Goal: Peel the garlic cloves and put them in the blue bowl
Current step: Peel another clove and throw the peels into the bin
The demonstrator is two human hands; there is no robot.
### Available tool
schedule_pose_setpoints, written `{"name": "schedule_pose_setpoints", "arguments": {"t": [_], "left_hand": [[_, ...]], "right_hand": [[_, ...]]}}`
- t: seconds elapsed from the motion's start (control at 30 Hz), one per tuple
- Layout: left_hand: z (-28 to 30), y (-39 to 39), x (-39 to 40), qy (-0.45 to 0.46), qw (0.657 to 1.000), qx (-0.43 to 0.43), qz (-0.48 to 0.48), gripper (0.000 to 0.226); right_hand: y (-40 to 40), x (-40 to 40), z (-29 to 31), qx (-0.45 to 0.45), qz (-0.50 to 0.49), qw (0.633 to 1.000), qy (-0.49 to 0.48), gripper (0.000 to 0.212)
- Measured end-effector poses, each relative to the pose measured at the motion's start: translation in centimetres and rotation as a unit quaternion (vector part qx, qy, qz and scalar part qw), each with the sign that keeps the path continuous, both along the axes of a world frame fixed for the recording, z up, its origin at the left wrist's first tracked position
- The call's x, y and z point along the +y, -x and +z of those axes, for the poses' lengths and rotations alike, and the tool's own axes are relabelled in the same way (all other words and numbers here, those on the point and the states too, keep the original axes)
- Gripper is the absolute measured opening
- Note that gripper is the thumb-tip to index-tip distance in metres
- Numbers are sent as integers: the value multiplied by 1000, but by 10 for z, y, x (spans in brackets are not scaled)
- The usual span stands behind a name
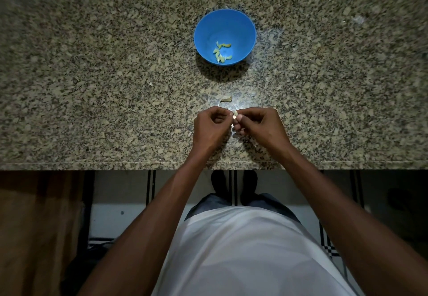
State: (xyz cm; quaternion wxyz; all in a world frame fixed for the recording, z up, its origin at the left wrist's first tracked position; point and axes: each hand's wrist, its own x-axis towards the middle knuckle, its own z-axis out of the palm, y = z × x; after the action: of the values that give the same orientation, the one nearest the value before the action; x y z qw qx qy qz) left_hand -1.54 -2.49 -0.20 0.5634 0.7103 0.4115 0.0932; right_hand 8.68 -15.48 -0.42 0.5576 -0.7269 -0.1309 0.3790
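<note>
A blue bowl (pixel 240 26) stands on the granite counter, straight ahead of me, with several peeled garlic cloves (pixel 221 52) lying in its bottom. Closer to the counter's front edge, my left hand (pixel 209 128) and my right hand (pixel 259 126) meet fingertip to fingertip. Between them they pinch a small pale garlic clove (pixel 234 114), mostly hidden by the fingers. A thin strip of skin hangs below the clove.
A scrap of garlic stem and peel (pixel 225 100) lies on the speckled granite counter (pixel 92 87) just beyond my hands. Small peel flakes (pixel 150 84) are scattered around. The counter's front edge (pixel 115 163) runs below my wrists; the floor and my feet show underneath.
</note>
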Motion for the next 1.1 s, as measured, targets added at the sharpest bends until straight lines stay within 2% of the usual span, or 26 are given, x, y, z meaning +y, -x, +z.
{"name": "schedule_pose_setpoints", "arguments": {"t": [0.1, 0.27, 0.37, 0.5, 0.63, 0.8, 0.93, 1.1], "left_hand": [[-1, 3, 3, -13, 1000, -2, -3, 8], [-3, 7, 7, -45, 999, -3, -1, 16], [0, 8, 5, -26, 1000, -11, 10, 10], [1, 10, 3, 0, 999, -27, 27, 19], [0, 8, 4, 45, 997, -64, -4, 22], [-1, 6, 9, 34, 995, -71, -60, 26], [1, 6, 10, 2, 993, -75, -89, 23], [4, 7, 11, 70, 992, -89, -60, 24]], "right_hand": [[-1, 0, 0, 55, -12, 998, -24, 18], [-2, -1, 1, 92, -9, 995, -40, 19], [-2, -1, 2, 104, -9, 993, -45, 19], [-3, 0, 3, 120, -7, 992, -43, 17], [-4, -2, 4, 135, -4, 990, -46, 16], [-7, -4, 7, 142, 7, 988, -51, 19], [-13, -5, 10, 115, 38, 992, -38, 17], [-12, -4, 15, 78, 31, 996, -22, 16]]}}
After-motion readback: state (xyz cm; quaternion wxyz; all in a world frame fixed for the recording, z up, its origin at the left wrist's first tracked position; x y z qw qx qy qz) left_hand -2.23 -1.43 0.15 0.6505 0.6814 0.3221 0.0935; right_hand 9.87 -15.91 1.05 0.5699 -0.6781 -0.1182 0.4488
